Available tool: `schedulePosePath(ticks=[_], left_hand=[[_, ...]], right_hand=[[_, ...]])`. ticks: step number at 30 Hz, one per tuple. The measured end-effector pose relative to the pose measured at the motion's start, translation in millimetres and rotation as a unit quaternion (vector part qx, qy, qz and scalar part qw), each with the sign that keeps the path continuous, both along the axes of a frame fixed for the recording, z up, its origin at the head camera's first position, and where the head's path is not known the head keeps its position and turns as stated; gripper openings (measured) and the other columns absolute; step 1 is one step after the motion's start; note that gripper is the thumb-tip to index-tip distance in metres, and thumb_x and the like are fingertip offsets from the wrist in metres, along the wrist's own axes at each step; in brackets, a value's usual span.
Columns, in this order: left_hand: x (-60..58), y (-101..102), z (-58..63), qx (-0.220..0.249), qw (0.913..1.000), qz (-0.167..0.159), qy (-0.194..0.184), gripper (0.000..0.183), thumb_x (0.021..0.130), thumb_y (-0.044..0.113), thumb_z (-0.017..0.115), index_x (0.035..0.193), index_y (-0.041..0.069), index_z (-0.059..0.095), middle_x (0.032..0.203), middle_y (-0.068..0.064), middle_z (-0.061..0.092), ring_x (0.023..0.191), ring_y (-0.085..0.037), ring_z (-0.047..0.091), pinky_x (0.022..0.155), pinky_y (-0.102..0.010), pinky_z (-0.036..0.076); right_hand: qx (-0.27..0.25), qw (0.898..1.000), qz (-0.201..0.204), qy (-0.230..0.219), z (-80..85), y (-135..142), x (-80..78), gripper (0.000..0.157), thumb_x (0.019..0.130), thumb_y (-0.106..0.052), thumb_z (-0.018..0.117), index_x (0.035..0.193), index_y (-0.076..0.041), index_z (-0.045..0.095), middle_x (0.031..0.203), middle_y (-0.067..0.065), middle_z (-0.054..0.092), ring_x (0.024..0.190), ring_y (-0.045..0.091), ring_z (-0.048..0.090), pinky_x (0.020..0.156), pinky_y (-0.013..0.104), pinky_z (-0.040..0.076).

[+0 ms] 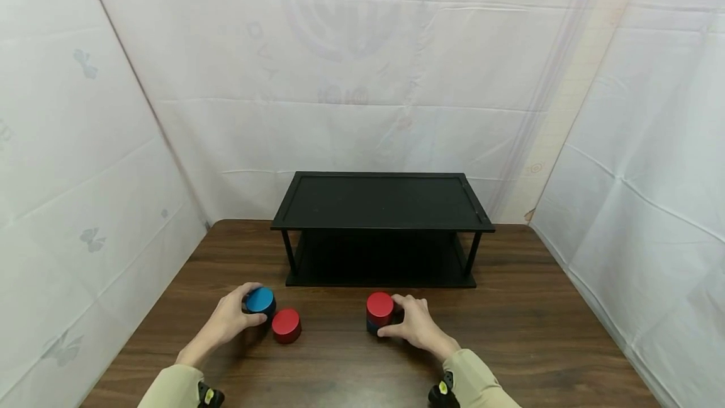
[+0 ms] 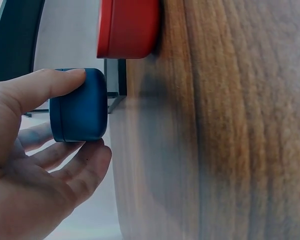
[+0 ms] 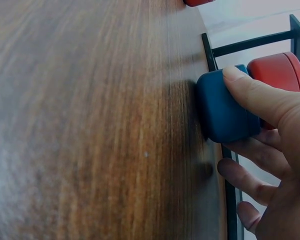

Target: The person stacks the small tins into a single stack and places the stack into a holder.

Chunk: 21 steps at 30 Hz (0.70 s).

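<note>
My left hand (image 1: 229, 317) grips a small round blue tin (image 1: 260, 301) between thumb and fingers. In the left wrist view, that blue tin (image 2: 80, 106) is held a little above the tabletop, its shadow on the wood. Just right of it a red tin (image 1: 287, 325) stands on the table. Further right, my right hand (image 1: 416, 323) pinches a second blue tin (image 3: 225, 107), thumb on one side and fingers on the other. A second red tin (image 1: 379, 306) is stacked on that one. Whether this lower blue tin touches the table is hard to tell.
Behind the tins stands a black two-level rack (image 1: 382, 200) with a flat top and a lower shelf. White sheets (image 1: 362, 80) hang at the back and both sides of the brown wooden table (image 1: 328, 376).
</note>
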<state>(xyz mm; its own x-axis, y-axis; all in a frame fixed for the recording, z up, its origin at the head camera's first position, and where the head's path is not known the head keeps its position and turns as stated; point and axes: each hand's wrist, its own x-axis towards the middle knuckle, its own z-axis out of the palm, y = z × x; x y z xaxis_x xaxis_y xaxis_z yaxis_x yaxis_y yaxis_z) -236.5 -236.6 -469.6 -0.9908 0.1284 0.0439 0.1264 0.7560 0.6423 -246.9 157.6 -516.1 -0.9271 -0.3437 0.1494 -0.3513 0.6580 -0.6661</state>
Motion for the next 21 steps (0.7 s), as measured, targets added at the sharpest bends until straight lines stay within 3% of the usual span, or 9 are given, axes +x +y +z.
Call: schedulePosePath(ticks=[21], left_hand=[[-1.6, 13, 16.7, 0.001, 0.9996, -0.013, 0.026, 0.066, 0.079, 0.017, 0.079, 0.135, 0.000, 0.048, 0.128, -0.027, 0.054, 0.098, -0.030, 0.058, 0.080, -0.044, 0.055]], right_hand=[[0.000, 1.000, -0.002, 0.000, -0.2, 0, -0.1, 0.054, 0.068, -0.037, 0.086, 0.110, -0.010, 0.066, 0.097, -0.002, 0.069, 0.091, 0.015, 0.055, 0.081, 0.034, 0.027]])
